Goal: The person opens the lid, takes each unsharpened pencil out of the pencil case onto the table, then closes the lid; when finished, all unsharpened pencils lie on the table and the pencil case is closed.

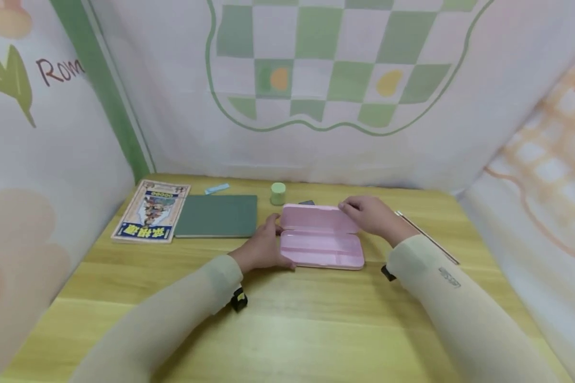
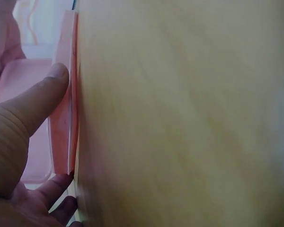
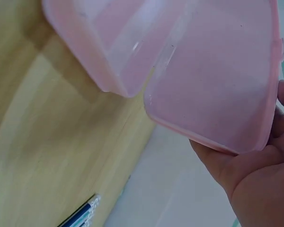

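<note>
A pink pencil case (image 1: 322, 242) lies on the wooden table with its lid (image 1: 311, 218) raised at the back, its inner compartments showing. My left hand (image 1: 262, 249) holds the case body at its left end. In the left wrist view the thumb presses the front wall (image 2: 62, 132), while other fingers lie round the end, partly hidden. At the lid's right far corner, my right hand (image 1: 371, 215) grips the edge. The right wrist view shows the lid (image 3: 208, 80) tilted up from the hinge, with the thumb side of the right hand (image 3: 260, 175) against its rim.
Left of the case lie a green notebook (image 1: 218, 215) and a printed book (image 1: 150, 213). Behind are a light blue strip (image 1: 217, 189), a green cylinder (image 1: 278, 194) and a partly hidden dark item (image 1: 307, 202). Slim pencils (image 1: 433, 242) lie at the right, beyond the right wrist.
</note>
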A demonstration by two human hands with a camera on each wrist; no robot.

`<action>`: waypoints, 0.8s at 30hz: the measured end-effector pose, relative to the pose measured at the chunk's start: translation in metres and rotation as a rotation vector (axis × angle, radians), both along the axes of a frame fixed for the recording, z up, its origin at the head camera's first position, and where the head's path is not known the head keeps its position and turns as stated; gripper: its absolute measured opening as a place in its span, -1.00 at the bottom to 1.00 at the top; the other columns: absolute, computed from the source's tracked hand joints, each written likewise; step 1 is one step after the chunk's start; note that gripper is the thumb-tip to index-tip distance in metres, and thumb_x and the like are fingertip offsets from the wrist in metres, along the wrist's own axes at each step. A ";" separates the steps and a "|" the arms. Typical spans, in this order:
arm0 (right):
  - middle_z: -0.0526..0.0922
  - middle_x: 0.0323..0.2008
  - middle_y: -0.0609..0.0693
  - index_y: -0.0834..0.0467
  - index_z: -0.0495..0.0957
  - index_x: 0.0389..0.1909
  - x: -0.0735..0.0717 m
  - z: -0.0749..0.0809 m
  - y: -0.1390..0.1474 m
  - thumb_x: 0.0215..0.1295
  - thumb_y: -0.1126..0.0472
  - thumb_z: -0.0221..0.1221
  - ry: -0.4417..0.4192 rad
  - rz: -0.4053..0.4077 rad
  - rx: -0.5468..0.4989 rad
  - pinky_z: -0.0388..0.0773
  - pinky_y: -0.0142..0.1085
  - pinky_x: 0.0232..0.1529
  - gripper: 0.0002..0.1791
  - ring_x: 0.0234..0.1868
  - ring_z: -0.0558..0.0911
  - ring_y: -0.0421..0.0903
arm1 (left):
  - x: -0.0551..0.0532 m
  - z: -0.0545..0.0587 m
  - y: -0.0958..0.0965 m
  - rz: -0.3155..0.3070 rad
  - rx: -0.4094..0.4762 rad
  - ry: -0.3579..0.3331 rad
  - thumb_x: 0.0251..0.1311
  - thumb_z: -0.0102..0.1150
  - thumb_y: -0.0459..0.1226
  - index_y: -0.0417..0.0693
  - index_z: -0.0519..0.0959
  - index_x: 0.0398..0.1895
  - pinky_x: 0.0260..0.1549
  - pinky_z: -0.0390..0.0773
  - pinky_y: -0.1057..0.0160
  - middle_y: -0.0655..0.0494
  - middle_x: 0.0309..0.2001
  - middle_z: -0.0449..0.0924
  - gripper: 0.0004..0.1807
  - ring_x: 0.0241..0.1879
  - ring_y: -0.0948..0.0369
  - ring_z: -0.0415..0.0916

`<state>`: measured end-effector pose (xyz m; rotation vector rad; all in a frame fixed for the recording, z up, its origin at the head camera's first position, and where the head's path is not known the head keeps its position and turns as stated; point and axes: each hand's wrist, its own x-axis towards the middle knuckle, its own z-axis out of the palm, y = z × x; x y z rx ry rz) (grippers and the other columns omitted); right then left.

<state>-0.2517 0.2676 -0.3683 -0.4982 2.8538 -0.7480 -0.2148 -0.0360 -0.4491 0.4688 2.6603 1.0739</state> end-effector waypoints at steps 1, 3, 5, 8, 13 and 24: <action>0.69 0.12 0.17 0.14 0.67 0.14 0.005 -0.001 0.000 0.65 -0.12 -0.03 0.004 0.010 -0.002 0.48 0.21 0.22 -0.52 0.19 0.61 0.20 | -0.001 0.000 0.000 -0.007 0.002 0.004 -0.36 0.79 0.10 -0.09 -0.14 0.65 0.40 0.33 0.01 -0.12 0.39 0.43 0.58 0.37 -0.02 0.36; 0.70 0.12 0.14 0.12 0.67 0.15 0.016 -0.003 -0.001 0.64 -0.10 0.01 0.012 0.032 -0.014 0.48 0.22 0.23 -0.55 0.19 0.62 0.20 | -0.001 0.000 -0.001 -0.020 -0.003 0.015 -0.35 0.79 0.10 -0.05 -0.16 0.67 0.41 0.31 -0.02 -0.13 0.40 0.43 0.60 0.39 -0.04 0.35; 0.71 0.12 0.13 0.10 0.69 0.14 0.026 -0.007 -0.002 0.62 -0.06 0.05 0.029 0.070 -0.022 0.50 0.21 0.22 -0.59 0.18 0.63 0.20 | 0.000 0.002 -0.002 -0.042 -0.019 0.024 -0.32 0.78 0.10 -0.02 -0.11 0.68 0.42 0.29 -0.03 -0.13 0.43 0.39 0.55 0.41 -0.05 0.33; 0.63 0.26 0.15 0.07 0.67 0.22 0.041 -0.016 -0.002 0.60 -0.06 0.09 0.039 0.130 -0.009 0.43 0.21 0.31 -0.59 0.30 0.55 0.24 | 0.001 0.005 -0.003 -0.074 -0.050 0.032 -0.25 0.75 0.11 0.02 0.01 0.67 0.45 0.24 -0.04 -0.08 0.50 0.30 0.44 0.47 -0.05 0.25; 0.28 0.54 0.21 0.00 0.54 0.40 0.054 -0.035 -0.002 0.53 -0.16 0.14 -0.011 0.149 0.018 0.16 0.30 0.44 -0.45 0.51 0.26 0.34 | 0.000 0.006 -0.004 -0.142 -0.097 0.085 -0.16 0.70 0.12 0.02 0.20 0.61 0.44 0.24 -0.02 0.04 0.49 0.36 0.25 0.44 -0.01 0.29; 0.14 0.57 0.32 0.04 0.39 0.52 0.067 -0.056 -0.009 0.44 -0.20 0.25 -0.001 0.148 0.079 0.08 0.28 0.48 -0.26 0.56 0.14 0.35 | 0.002 0.010 -0.006 -0.185 -0.207 0.043 0.16 0.31 0.36 0.00 0.19 0.63 0.51 0.13 -0.02 0.04 0.57 0.23 0.10 0.56 0.00 0.10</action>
